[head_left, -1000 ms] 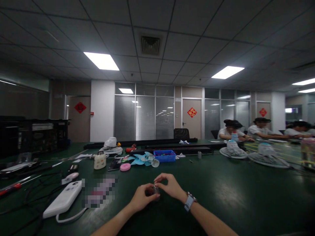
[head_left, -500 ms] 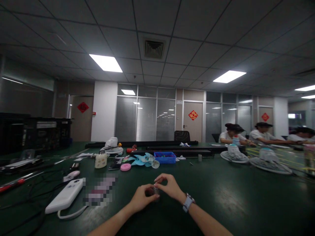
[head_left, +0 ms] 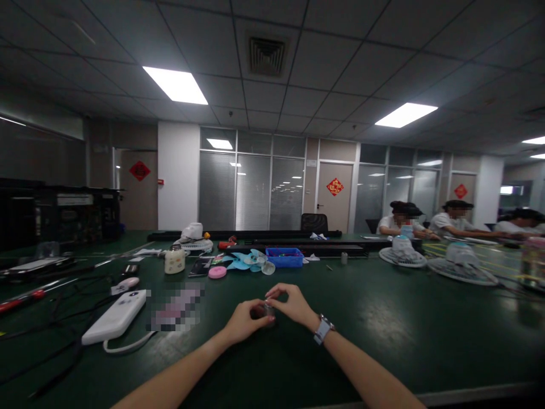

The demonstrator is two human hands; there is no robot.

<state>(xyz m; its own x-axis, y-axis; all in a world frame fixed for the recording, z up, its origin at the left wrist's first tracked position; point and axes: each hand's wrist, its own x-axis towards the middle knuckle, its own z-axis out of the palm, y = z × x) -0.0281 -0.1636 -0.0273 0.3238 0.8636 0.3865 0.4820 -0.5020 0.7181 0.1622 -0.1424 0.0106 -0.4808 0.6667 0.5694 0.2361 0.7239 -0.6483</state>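
Gripping a small grey cylinder [head_left: 268, 309] between curved fingers and thumb, the left hand [head_left: 246, 322] is nearer the wearer than the blue tray [head_left: 284, 263] and slightly left of it. The right hand [head_left: 293, 304], a watch [head_left: 324, 330] on its wrist, has thumb and fingertips drawn narrow at the cylinder's top; whether they pinch anything besides it, I cannot tell. Just left of the tray lie light blue fan blades [head_left: 242, 261], then a pink disc [head_left: 217, 272] and a pale jar [head_left: 174, 261]. Right of the tray stands another grey cylinder [head_left: 344, 258], with 2 white fan heads [head_left: 401, 255] farther right. A white device [head_left: 114, 318] lies left of the tray, nearer the wearer, on the green table [head_left: 383, 358].
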